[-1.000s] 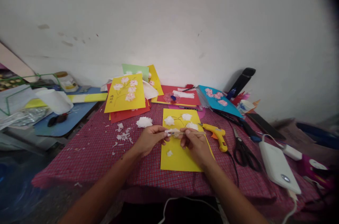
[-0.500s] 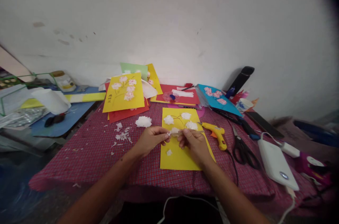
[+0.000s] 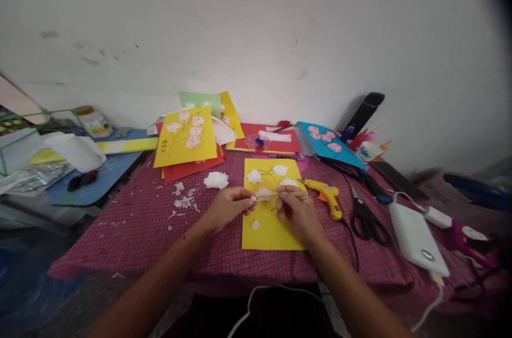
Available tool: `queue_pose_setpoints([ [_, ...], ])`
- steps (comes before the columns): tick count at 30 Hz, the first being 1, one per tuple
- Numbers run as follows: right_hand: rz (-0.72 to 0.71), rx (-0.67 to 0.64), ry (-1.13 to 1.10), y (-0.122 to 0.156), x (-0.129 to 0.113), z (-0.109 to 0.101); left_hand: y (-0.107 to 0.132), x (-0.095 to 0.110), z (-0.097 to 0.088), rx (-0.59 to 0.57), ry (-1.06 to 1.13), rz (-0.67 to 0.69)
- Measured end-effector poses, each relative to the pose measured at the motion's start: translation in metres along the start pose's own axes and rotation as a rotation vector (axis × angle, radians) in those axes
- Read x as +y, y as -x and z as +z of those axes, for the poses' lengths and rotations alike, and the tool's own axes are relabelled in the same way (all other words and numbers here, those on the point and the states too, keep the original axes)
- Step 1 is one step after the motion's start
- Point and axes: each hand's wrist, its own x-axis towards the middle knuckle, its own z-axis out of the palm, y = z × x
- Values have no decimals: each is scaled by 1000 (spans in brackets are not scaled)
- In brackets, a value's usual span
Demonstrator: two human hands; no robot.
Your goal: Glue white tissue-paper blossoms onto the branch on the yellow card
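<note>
My left hand (image 3: 234,206) is closed, thumb against fingers, on a small piece of white paper (image 3: 254,198). Pinched in my right hand (image 3: 295,210) is a thin pale stick (image 3: 269,198), whose left end reaches the paper. Both hands hover over a yellow card (image 3: 264,234) with drawn branches and white paper blossoms (image 3: 280,170). A small white tuft (image 3: 255,225) lies low on the card. Right of the card rests a yellow glue gun (image 3: 328,198). To the left sit a heap of white paper pieces (image 3: 216,180) and loose scraps (image 3: 186,202).
Black scissors (image 3: 366,220) and a white power bank (image 3: 418,239) lie on the right of the checked tablecloth (image 3: 140,236). Finished flower cards (image 3: 184,141) are stacked at the back left, and a blue card (image 3: 330,146) leans at the back right. A white wall (image 3: 248,34) stands behind.
The view has shifted slightly. My right hand has drawn a little away from my left, and more of the stick shows between them. Both hands keep their hold.
</note>
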Motion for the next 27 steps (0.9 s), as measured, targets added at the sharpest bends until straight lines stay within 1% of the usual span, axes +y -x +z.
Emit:
queue_pose_setpoints([
  [3, 38, -35, -93, 0, 2, -1, -1, 0, 0, 1, -22, 24],
  [5, 34, -40, -108, 1, 3, -2, -1, -2, -1, -1, -32, 26],
  [11, -60, 19, 64, 2, 3, 0, -1, -7, -2, -5, -38, 18],
  [15, -83, 44, 64, 4, 2, -1, -1, -8, -2, -31, -81, 2],
  [17, -80, 25, 44, 5, 2, -1, 0, -8, -2, -42, -86, -7],
  [21, -101, -73, 1, 7, 1, -2, -1, -8, -3, -50, -44, -7],
  [23, -109, -81, -3, 6, 2, -2, -1, -8, -3, -44, -25, -4],
  [27, -108, -47, 62, 5, 4, -1, -1, -9, -2, -43, -22, 3],
])
